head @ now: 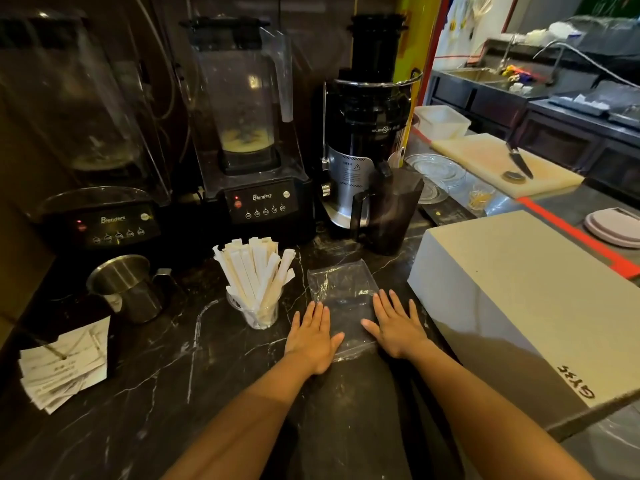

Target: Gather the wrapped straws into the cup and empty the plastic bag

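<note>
A clear cup [256,315] stands on the dark marble counter, packed with several paper-wrapped straws [254,271] fanning upward. To its right a clear plastic bag [341,285] lies flat on the counter with nothing visible inside it. My left hand [311,336] rests palm down on the bag's near left edge, fingers spread. My right hand [394,322] lies palm down on the bag's near right edge, fingers also spread. Neither hand holds anything.
Two blenders [249,133] and a black juicer [363,140] with a dark jug [388,209] line the back. A steel pitcher [128,289] and paper slips [62,368] sit left. A large white box [519,299] stands close on the right.
</note>
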`<state>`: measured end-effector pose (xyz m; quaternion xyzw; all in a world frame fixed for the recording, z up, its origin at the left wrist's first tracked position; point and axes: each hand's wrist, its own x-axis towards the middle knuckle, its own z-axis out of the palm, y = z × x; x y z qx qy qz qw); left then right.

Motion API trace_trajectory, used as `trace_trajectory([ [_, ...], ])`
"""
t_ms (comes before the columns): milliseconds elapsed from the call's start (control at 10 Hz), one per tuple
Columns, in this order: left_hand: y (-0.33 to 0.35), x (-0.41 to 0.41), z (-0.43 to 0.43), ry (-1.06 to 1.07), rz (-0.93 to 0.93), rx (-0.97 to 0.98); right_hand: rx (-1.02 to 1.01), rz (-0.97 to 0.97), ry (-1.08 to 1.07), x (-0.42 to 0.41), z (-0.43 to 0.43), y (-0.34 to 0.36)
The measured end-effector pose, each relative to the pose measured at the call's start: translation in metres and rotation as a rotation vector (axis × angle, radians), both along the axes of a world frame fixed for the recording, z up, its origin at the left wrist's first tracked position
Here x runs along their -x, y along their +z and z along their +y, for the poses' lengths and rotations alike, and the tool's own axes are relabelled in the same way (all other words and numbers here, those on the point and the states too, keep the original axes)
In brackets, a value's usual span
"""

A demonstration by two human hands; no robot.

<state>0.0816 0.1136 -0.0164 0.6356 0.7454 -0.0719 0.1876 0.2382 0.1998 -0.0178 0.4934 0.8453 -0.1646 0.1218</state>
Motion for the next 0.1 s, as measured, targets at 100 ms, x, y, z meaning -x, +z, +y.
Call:
trace_trajectory([
  [100,0.0115,-0.0026,-0.0001,0.019,-0.013,-0.125,-0.056,0.06,0.009,0.0043,-0.0021,0.0125],
])
